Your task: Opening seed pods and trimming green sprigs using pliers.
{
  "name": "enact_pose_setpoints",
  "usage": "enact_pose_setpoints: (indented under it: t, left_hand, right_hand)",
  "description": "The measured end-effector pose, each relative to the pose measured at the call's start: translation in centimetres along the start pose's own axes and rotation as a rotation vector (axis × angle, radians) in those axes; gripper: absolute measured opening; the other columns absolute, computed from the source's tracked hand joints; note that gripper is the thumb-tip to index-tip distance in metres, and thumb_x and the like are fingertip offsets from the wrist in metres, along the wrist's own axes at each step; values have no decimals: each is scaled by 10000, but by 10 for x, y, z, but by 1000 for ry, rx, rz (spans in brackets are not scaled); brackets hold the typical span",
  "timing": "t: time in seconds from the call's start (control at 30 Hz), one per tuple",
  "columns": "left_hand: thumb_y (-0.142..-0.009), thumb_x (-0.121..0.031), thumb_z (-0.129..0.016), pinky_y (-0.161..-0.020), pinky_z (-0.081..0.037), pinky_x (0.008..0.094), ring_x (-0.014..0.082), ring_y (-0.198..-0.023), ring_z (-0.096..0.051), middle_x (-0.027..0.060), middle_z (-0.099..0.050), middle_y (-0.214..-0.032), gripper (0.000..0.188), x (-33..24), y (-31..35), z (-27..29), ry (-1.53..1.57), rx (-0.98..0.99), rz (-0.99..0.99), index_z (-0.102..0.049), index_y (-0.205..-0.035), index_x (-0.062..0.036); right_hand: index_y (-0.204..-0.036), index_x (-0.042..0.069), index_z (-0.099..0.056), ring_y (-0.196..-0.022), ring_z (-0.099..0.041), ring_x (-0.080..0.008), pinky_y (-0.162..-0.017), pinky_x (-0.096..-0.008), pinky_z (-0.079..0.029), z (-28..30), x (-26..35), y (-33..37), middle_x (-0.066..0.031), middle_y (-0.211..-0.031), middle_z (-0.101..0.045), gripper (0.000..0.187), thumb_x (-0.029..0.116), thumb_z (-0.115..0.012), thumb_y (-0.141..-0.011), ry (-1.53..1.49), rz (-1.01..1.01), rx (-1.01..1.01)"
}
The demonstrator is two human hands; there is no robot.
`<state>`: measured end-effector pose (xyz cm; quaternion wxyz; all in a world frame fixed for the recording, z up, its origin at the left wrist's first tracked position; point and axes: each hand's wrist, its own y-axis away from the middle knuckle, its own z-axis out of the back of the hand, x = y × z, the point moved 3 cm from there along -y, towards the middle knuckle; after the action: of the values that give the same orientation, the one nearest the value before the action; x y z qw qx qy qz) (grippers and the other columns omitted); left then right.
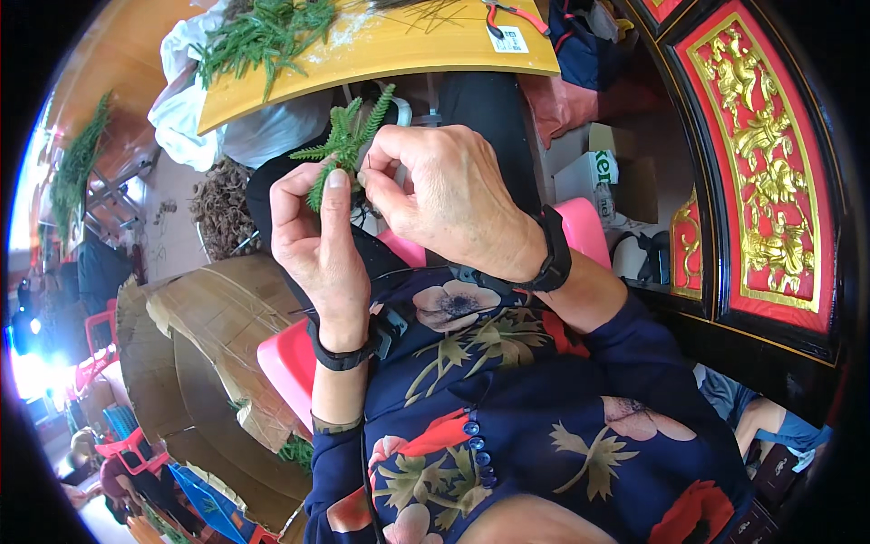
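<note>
A small green fir-like sprig (343, 145) with several needled branches stands up between my hands, above my lap. My left hand (317, 240) pinches it low down between thumb and fingers. Close against its base, my right hand (458, 195) is closed in a pinch, thumb against curled fingers. A short dark thread-like piece shows at those fingertips, too small to make out. The lower end of the sprig is hidden behind my fingers.
Ahead is a yellow table (381, 77) bearing a heap of green sprigs (263, 41), thin dark wires (426, 11) and red-handled pliers (517, 13). A torn cardboard box (204, 363) stands at left, near a brown tangled pile (223, 210). A carved red-and-gold panel (766, 163) rises at right.
</note>
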<state>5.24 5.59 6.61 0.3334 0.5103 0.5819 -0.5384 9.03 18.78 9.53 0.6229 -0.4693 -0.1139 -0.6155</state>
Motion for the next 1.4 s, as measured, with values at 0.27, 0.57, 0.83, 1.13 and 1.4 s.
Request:
enact_pose_setpoints:
  t: [0.27,0.57,0.83,1.13,1.4]
  left_hand:
    - [-900,-36,-572,-778,-453,227,84,-834,-550,51,-592,-910,56,-1,0,0,188,-28,136,-562,-943,-1]
    - [-889,-31,-591,-749,-478,241,101,-806,-566,57,-591,-907,40,4,0,0,15,-14,-14,-565,-903,-4]
    - [-892,-54,-600,-751,-479,250,107,-805,-566,47,-606,-905,38,2,-2,6,216,-97,115,-581,-907,-25]
    - [-907,-108,-588,-719,-453,223,86,-802,-570,21,-624,-904,61,4,1,4,357,-22,330,-600,-937,-57]
    - [-934,-154,-540,-707,-463,227,82,-789,-582,26,-641,-914,145,3,-1,1,394,116,516,-614,-986,-41]
  right_hand:
    - [-717,8,-600,-574,-630,-295,-520,-352,-480,-1,1,0,-136,-633,-628,85,73,-646,-744,-22,14,-29]
    - [-681,27,-541,-536,-593,-303,-486,-378,-450,0,10,5,-110,-611,-594,111,57,-636,-730,110,57,-72]
    - [-693,42,-519,-527,-579,-302,-473,-378,-441,-11,13,12,-101,-623,-575,119,46,-638,-705,60,91,-39]
    - [-701,38,-524,-535,-586,-284,-480,-370,-448,-12,8,7,-99,-625,-572,115,45,-636,-728,45,113,-149]
    - [-722,38,-541,-535,-593,-266,-486,-346,-456,-2,5,1,-92,-630,-578,98,39,-637,-737,-5,109,-145]
